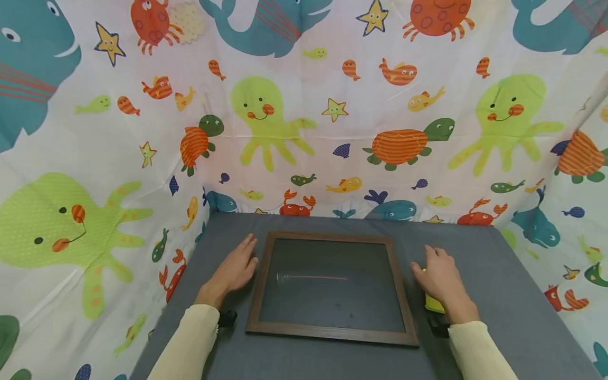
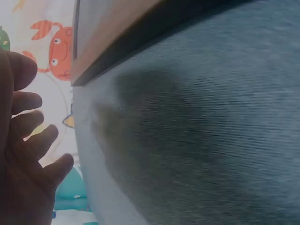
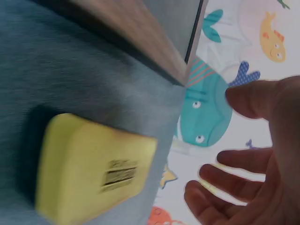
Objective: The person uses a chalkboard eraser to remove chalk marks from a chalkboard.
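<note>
A small chalkboard (image 1: pixel 328 306) in a brown wooden frame lies on the grey table, with a thin pinkish line and a faint pale mark across its middle. Just left of the frame, my left hand (image 1: pixel 234 268) is held with fingers extended and nothing in it. My right hand (image 1: pixel 442 279) is over a yellow board eraser (image 1: pixel 433 304) on the right of the board, partly hiding it from the head view. In the right wrist view, the eraser (image 3: pixel 101 168) shows black print and rests on the cloth, apart from the loosely bent fingers (image 3: pixel 234 183).
Grey cloth covers the table (image 1: pixel 480 264) around the board. A white curtain (image 1: pixel 323 153) printed with sea animals hangs behind the table and along both sides. Dark wrist devices (image 1: pixel 228 318) sit at the cuffs of both pale sleeves (image 1: pixel 190 338).
</note>
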Demonstrator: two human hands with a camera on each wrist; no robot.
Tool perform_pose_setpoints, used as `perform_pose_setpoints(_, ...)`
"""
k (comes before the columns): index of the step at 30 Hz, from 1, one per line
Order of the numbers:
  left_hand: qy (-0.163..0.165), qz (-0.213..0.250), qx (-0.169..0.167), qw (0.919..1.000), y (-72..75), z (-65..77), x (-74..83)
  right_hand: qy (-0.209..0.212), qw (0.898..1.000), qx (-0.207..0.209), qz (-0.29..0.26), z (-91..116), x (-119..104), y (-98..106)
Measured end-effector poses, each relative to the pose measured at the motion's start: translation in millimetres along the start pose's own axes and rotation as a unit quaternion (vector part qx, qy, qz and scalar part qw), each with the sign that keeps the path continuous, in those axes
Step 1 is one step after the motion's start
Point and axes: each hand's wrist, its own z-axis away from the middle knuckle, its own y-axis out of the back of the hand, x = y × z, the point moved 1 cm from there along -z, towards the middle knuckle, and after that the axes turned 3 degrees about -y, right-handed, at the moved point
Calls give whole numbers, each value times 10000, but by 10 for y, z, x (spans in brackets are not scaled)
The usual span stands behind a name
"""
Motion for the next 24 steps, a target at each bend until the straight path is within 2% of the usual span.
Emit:
perform_pose_setpoints(4,-124,195,-200,9995,-72,79,-13,-580,9982,-22,132,175,135,-34)
perform_pose_setpoints(9,-179,262,-424,9986,-137,140,4,-1030,9943,-94,263,308,232,-84)
perform_pose_setpoints(13,-180,265,-654,9973,-163,179,25,-1367,9896,-261,366,326,244,-108)
perform_pose_setpoints(17,-240,223,-739,9967,-219,197,34,-1670,9849,-318,338,340,247,-146)
perform_pose_setpoints(24,-237,99,-783,9966,-283,221,10,-1880,9809,-330,383,314,250,-251)
